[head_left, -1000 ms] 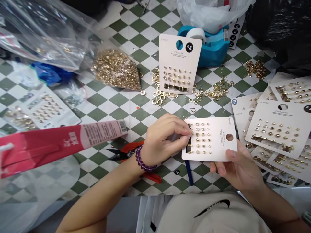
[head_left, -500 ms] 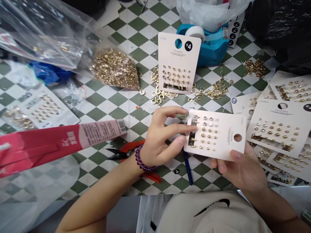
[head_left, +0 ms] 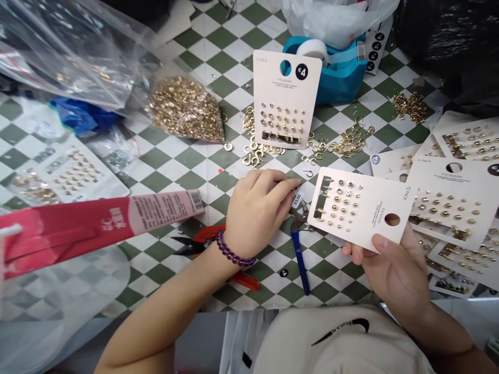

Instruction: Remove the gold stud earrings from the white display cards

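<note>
Card [head_left: 365, 210] above the table [head_left: 167, 169] is pinched at its holed end by the right hand [head_left: 397, 265], best held clear of the earrings [head_left: 337, 199]; whether the left hand [head_left: 257, 208] grips anything, I cannot tell

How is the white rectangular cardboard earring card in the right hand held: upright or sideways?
Sideways: the earring card has its hanging hole at the picture's right.

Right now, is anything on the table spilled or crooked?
Yes: small gold hoops lie scattered on both sides of the upper earring card by the blue tape dispenser, so they look spilled. The overlapping cards at the right point different ways, looking crooked. I can't see anything broken.
</note>
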The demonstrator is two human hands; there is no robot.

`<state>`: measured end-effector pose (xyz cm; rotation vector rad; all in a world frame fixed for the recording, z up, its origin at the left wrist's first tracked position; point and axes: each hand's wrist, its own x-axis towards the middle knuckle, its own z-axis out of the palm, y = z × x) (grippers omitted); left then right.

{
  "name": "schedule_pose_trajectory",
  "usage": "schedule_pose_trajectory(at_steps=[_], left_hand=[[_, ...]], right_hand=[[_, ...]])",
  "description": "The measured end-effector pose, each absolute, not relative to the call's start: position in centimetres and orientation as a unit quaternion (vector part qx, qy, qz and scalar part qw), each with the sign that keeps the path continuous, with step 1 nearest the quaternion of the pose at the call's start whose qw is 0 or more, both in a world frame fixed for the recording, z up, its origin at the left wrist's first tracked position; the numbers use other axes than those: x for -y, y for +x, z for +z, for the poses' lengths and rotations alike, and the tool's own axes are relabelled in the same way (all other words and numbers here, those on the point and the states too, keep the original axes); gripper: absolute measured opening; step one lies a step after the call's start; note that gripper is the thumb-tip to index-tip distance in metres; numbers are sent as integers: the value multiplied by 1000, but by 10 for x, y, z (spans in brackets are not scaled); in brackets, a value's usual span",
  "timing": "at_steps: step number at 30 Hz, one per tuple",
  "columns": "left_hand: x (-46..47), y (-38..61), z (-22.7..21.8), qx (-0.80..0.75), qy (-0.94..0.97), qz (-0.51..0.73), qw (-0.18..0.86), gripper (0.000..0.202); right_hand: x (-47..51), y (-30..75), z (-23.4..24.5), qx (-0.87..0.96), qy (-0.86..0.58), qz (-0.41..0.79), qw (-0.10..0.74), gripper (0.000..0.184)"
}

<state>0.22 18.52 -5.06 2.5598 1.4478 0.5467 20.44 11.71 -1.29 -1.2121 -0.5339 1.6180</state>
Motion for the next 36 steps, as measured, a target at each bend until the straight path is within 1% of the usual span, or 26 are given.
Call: schedule_pose_trajectory(at_steps=[5,8,14,17,19,23,29,32,36], left_hand=[[-186,1,-49,-487,852,175,77,4],[-187,1,-47,-476,845,216,113,3],[-183,2,-40,-470,762,349,278,10],[-182,2,-37,-441,725,351,394,7],[-183,4,-35,-420,718,338,440,3],[-185,6,-33,-406,731,324,444,3],[-186,5,-32,-424,722,324,441,2],[-187,4,-32,-421,703,336,465,0],[-188,4,-32,-424,684,337,488,3]], right_hand=[[-118,204,-17,239,-475,664,526,20],[-118,204,-17,233,-468,675,521,20],[-117,204,-16,223,-454,696,510,20],[-117,205,-16,224,-451,706,498,19],[-118,205,-16,219,-449,717,487,18],[-118,206,-17,203,-443,738,468,19],[-117,205,-16,199,-440,734,477,18],[-117,204,-15,201,-445,732,475,17],[-118,203,-13,196,-457,731,467,18]])
